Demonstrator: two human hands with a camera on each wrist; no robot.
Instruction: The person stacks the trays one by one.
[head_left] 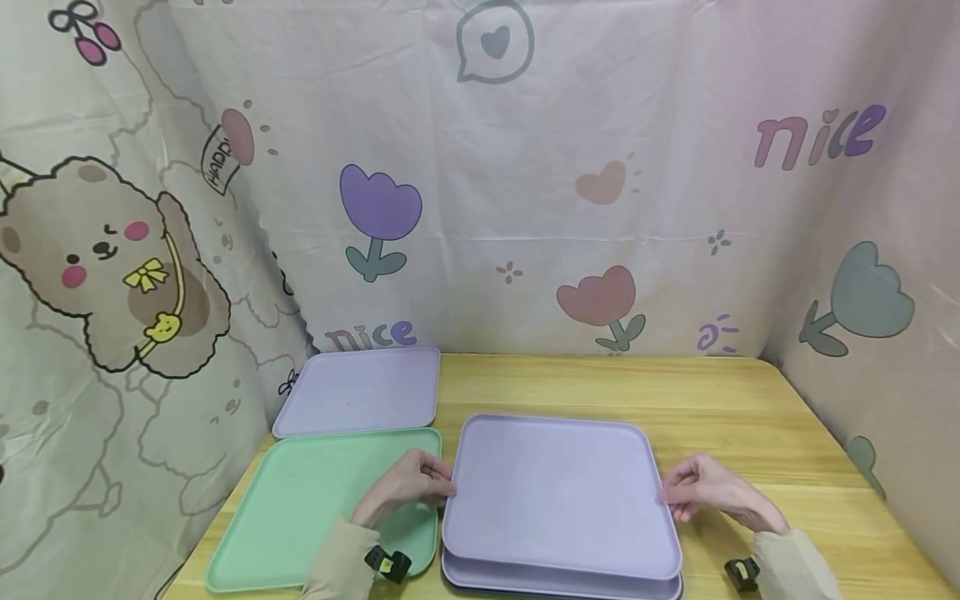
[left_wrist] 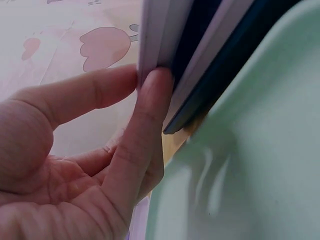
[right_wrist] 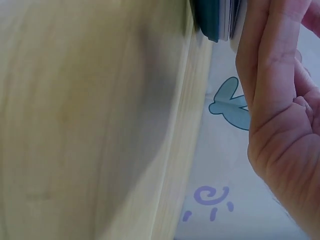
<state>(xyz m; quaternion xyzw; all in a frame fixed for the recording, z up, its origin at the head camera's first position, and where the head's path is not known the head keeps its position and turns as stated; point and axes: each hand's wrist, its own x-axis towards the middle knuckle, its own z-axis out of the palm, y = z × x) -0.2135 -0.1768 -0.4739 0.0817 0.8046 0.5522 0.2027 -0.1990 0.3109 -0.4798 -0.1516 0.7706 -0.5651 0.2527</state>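
Cartoon-printed cloth hangs behind the wooden table [head_left: 720, 417]. On a stack of trays [head_left: 562, 583] near the front edge, the top lilac tray [head_left: 558, 496] sits between the hands: left hand [head_left: 405, 487] pinches its left rim, right hand [head_left: 708, 487] pinches its right rim.

A pale wooden surface [head_left: 712, 417] fills the foreground. Pastel cloth [head_left: 570, 100] hangs behind and at both sides, printed with a bear [head_left: 105, 258], tulips [head_left: 378, 212], hearts and the word "nice". Soft, even light.
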